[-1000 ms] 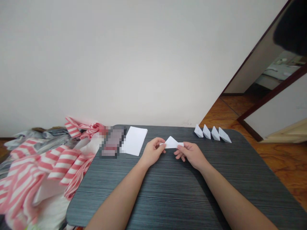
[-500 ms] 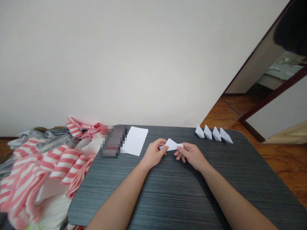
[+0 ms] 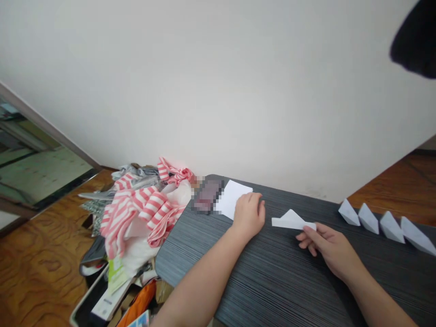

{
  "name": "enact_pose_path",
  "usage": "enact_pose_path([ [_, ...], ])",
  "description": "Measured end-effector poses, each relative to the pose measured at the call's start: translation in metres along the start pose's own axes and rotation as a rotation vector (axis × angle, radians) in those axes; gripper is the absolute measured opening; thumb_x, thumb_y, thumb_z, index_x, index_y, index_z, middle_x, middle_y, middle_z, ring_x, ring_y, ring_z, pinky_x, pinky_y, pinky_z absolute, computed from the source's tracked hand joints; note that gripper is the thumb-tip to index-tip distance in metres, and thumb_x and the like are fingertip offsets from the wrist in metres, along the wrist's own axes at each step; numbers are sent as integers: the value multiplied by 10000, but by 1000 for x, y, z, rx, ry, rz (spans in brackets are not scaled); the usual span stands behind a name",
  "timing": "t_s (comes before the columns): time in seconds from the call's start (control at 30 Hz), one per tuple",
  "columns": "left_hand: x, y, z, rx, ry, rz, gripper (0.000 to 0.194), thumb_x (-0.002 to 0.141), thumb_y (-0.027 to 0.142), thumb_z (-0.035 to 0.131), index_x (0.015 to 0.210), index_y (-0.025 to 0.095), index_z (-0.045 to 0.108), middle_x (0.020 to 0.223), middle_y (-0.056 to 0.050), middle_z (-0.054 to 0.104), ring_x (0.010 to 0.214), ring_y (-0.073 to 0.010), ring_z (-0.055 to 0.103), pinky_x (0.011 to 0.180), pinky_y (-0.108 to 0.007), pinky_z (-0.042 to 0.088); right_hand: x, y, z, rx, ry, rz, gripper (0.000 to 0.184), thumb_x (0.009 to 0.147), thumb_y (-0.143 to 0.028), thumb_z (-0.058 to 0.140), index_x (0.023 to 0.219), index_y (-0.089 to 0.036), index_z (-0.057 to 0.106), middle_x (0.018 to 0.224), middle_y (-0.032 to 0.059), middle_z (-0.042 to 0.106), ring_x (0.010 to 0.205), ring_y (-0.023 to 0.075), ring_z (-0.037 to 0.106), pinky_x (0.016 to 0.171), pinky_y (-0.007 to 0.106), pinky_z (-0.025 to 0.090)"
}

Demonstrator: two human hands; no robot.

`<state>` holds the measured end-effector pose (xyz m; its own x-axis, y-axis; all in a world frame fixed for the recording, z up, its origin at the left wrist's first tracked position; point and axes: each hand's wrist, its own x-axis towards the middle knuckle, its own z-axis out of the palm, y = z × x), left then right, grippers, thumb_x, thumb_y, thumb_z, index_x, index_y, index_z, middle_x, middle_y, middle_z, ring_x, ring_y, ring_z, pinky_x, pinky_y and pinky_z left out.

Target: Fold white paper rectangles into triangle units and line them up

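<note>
My right hand pinches the right end of a folded white paper between thumb and fingers. That paper has a peaked middle and a flat strip along its bottom, and it is held just above the dark table. My left hand has come off the folded paper and is over the right edge of a stack of white paper sheets. Its fingers are loosely curved with the thumb apart, and nothing shows in them. Whether it touches the sheets I cannot tell.
Several folded white paper shapes stand in a row at the table's right. A blurred-out dark object lies left of the sheets. Striped pink cloth is heaped beyond the left edge, above a box of mixed items. A wall rises behind.
The view has turned left. My left hand has let go of the folded paper and moved left to the sheets, while my right hand keeps its hold.
</note>
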<state>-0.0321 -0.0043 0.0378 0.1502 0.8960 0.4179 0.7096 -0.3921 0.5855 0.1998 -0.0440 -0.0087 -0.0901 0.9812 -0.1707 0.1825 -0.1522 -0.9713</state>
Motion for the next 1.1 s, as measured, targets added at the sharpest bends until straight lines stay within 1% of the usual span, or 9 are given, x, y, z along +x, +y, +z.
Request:
enact_pose_path([
  [0.13,7,-9,-16,314,117,-128,360,844,338,439,1155,161,479,1205,-145,482,1189,-291,360,1021,-495,208,0,1,-2,-6,-8,4,332,819,-441,544,760,-131,647,658,114,655,528,157,546,422,261,388],
  [0.27,9,-24,-20,506,111,-288,488,818,454,445,1185,133,457,1299,-182,389,1273,-366,219,1023,-565,103,0,1,-2,3,-22,9,338,827,-437,536,768,-120,640,667,109,658,552,156,555,433,247,395],
  [0.4,10,-36,-17,560,87,-360,561,813,517,408,1221,133,433,1310,-195,369,1266,-395,222,1013,-580,83,-1,1,-2,-4,-25,12,336,827,-434,537,762,-121,641,655,103,656,549,153,554,434,242,396],
  [0.6,9,-40,-12,552,90,-371,530,803,515,431,1160,125,472,1244,-203,417,1198,-383,325,1006,-590,80,0,1,-2,18,-29,21,327,825,-428,544,772,-122,643,677,107,658,564,154,559,434,239,398],
  [0.77,8,-34,-14,484,145,-295,486,803,467,474,1128,106,479,1244,-208,415,1196,-376,319,1000,-596,111,-1,1,-3,33,-38,18,325,827,-426,542,760,-124,639,672,104,654,548,145,550,428,235,394],
  [0.87,8,-22,-15,353,148,-159,399,828,399,470,1114,121,484,1228,-187,436,1183,-329,347,1001,-562,181,-1,-1,-2,33,-42,15,325,832,-427,535,758,-128,639,663,98,651,533,136,544,425,231,391],
  [0.93,7,-11,-15,206,73,-14,347,852,360,445,1113,135,489,1174,-158,479,1131,-274,407,976,-480,289,-1,-1,-2,33,-40,9,324,831,-428,535,753,-130,638,658,96,650,528,135,543,422,229,387],
  [1.0,4,0,-13,58,-41,106,318,871,346,416,1105,148,499,1099,-126,524,1067,-236,460,925,-411,366,-1,0,-2,33,-36,2,324,831,-427,535,748,-131,636,646,92,648,513,130,537,415,228,381],
  [1.1,-3,14,-7,-95,-195,188,281,872,342,421,1056,160,529,1053,-96,555,1013,-209,496,905,-365,389,0,2,-2,35,-38,-11,313,836,-420,531,761,-133,631,632,82,646,484,118,522,421,231,382],
])
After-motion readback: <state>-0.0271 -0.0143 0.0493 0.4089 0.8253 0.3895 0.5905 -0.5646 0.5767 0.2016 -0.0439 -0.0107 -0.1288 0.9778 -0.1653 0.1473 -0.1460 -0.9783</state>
